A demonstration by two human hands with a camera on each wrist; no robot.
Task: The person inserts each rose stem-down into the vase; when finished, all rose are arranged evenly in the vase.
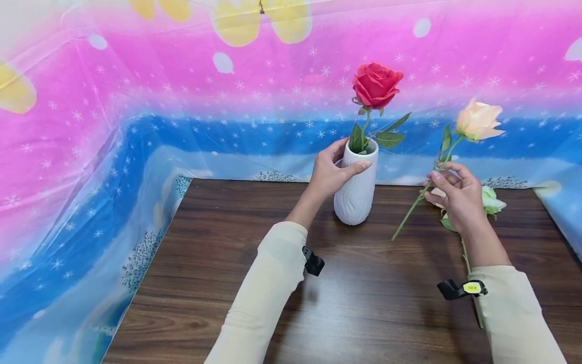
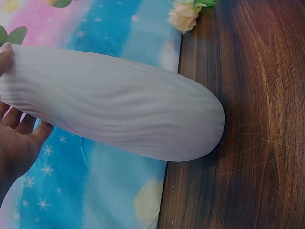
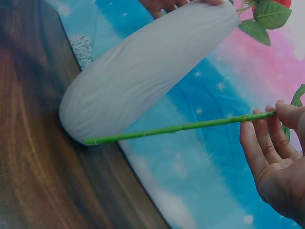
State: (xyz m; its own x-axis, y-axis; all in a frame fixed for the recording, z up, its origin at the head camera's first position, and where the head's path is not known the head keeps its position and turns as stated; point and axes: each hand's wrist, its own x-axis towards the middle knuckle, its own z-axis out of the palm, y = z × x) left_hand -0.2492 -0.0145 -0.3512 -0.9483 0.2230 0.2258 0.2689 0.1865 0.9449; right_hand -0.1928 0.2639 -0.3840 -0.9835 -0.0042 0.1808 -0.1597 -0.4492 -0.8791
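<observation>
A white ribbed vase (image 1: 356,194) stands upright on the wooden table, holding a red rose (image 1: 377,85) with green leaves. Around the vase's upper part, my left hand (image 1: 331,169) grips it with the thumb across the front; in the left wrist view the same vase (image 2: 119,105) fills the middle. To the right of it, my right hand (image 1: 461,194) pinches the stem of a peach rose (image 1: 478,120). That rose leans with its bloom up to the right and its bare stem end down to the left. In the right wrist view the green stem (image 3: 181,128) crosses in front of the vase.
Behind and below my right hand, a pale green flower (image 1: 492,200) and a peach flower (image 2: 183,18) lie on the table (image 1: 227,237), partly hidden. A stem (image 1: 466,255) runs toward the front edge. A patterned cloth (image 1: 254,146) hangs behind the table.
</observation>
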